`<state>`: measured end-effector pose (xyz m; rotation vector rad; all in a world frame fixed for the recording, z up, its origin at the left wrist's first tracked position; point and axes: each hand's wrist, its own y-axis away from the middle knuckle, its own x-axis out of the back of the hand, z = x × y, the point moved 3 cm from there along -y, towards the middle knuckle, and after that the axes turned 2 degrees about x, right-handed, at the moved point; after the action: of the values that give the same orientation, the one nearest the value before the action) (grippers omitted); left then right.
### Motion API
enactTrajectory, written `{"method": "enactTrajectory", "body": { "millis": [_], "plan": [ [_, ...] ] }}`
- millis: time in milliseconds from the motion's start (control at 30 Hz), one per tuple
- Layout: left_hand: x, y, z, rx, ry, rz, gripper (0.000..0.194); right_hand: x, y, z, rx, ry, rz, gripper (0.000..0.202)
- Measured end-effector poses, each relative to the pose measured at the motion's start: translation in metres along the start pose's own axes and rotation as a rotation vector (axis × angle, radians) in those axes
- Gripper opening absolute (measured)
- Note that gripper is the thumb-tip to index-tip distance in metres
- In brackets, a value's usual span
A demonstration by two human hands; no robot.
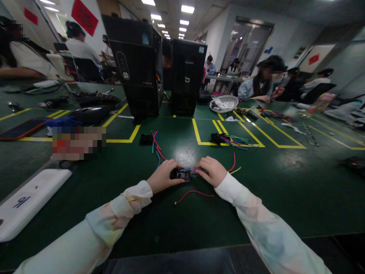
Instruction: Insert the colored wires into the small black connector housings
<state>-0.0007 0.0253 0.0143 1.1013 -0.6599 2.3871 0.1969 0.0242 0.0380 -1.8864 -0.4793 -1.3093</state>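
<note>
My left hand (165, 176) is closed around a small black plastic housing (184, 174), thumb along its near side and fingers over the far side. Against the housing's right end, my right hand (211, 171) pinches thin wires, of which a blue and a red one show. Red and yellow-green wire ends (234, 163) stick out beyond the right hand. A loose red wire (195, 192) with a small metal terminal lies just in front of the hands. Past my left hand lies a similar black piece (146, 139) beside several coloured wires (156, 142).
Black connectors with a wire bundle (234, 140) lie at the back right. Two black computer towers (186, 76) stand on the green table, left of a white basket (224, 102). A white case (31, 201) is at the left. Other people sit farther off.
</note>
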Motion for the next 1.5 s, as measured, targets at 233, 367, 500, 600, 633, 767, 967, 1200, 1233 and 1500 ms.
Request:
{"method": "enactTrajectory", "body": {
  "millis": [233,367,500,600,633,767,967,1200,1233,1500],
  "plan": [
    [0.002,0.000,0.004,-0.025,-0.016,-0.029,0.042,-0.007,-0.001,0.002,-0.018,-0.265,-0.035,0.014],
    [0.001,0.000,0.005,-0.002,0.047,-0.062,0.040,-0.010,-0.001,0.006,-0.065,-0.365,-0.065,0.014],
    [0.000,0.000,0.006,0.017,0.036,-0.064,0.040,-0.012,-0.001,0.005,-0.064,-0.307,-0.066,0.014],
    [-0.001,-0.001,0.007,0.017,0.025,-0.064,0.040,-0.008,-0.005,-0.001,-0.043,-0.121,-0.061,0.016],
    [-0.002,-0.001,0.007,0.019,0.022,-0.062,0.040,-0.006,-0.006,-0.004,-0.036,-0.056,-0.048,0.017],
    [-0.002,-0.002,0.006,0.028,0.012,-0.052,0.040,0.004,-0.012,-0.019,-0.014,0.090,0.050,0.021],
    [-0.002,-0.001,0.005,0.045,0.022,-0.037,0.038,0.002,-0.012,-0.020,-0.027,0.062,0.043,0.015],
    [-0.001,0.000,0.005,0.039,0.049,-0.052,0.038,-0.006,-0.010,-0.007,-0.077,-0.182,-0.045,0.011],
    [-0.001,0.000,0.005,0.039,0.044,-0.052,0.038,-0.005,-0.011,-0.009,-0.070,-0.189,-0.022,0.012],
    [-0.002,-0.001,0.005,0.034,0.035,-0.051,0.038,-0.003,-0.013,-0.014,-0.036,-0.136,0.036,0.014]
  ]
}}
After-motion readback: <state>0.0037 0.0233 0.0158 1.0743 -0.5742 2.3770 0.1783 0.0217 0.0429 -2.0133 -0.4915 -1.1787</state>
